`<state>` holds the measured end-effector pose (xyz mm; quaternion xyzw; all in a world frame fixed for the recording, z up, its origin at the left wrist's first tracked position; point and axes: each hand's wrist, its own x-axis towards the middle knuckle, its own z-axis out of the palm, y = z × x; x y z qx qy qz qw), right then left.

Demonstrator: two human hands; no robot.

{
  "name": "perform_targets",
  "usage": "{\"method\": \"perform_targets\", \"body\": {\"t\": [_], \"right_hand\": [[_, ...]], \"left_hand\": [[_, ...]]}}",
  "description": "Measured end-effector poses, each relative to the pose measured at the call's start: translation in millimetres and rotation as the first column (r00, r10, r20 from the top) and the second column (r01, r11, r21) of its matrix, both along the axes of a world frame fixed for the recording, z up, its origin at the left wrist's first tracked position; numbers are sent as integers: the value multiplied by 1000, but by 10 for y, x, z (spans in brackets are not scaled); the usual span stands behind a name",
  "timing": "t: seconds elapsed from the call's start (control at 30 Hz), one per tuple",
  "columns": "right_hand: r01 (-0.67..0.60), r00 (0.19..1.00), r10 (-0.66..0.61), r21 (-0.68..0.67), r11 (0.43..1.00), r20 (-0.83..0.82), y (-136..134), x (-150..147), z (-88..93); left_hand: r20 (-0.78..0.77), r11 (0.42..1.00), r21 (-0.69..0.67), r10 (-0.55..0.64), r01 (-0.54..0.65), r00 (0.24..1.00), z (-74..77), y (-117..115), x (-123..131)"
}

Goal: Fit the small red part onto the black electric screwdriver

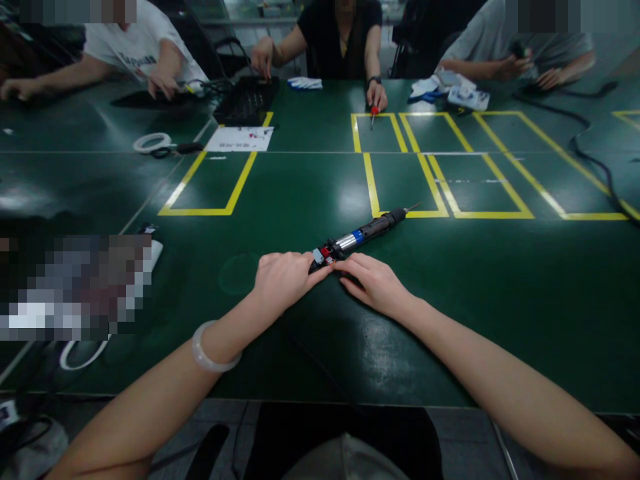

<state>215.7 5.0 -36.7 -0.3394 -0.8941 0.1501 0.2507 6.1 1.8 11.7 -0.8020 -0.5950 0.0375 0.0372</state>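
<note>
An electric screwdriver (350, 242) lies slantwise on the green table, its thin bit pointing away to the right. Part of its casing is off, so a silver motor body, a blue band and small red and white parts show. My left hand (285, 277), with a pale bangle on its wrist, is closed round the rear end and hides it. My right hand (373, 280) has its thumb and index finger bent toward the red and white parts, with the fingertips touching there. Any small piece between those fingertips is hidden.
Yellow tape outlines (373, 187) mark the green table (500, 280). Across it sit several people; one hand holds a red-handled screwdriver (374, 112). A black tray (245, 100), a white paper (240, 139), gloves (306, 83) and a black cable (583, 143) lie farther off.
</note>
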Motion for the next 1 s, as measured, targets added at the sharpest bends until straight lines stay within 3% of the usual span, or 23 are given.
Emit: {"method": "perform_targets", "body": {"t": [0.2,0.4,0.8,1.0], "right_hand": [[-4,1000,4,-28,1000,20,-1,45,46],[-22,999,24,-44,999,26,11,67,41],[-30,999,31,-55,998,24,18,64,36],[-26,999,28,-50,998,23,19,51,38]], "left_hand": [[-36,993,-14,118,-118,992,32,147,-160],[-38,972,23,235,-235,971,16,361,-502],[-47,874,16,486,-486,872,32,805,-1309],[-2,830,116,550,-546,835,-4,868,-1533]]}}
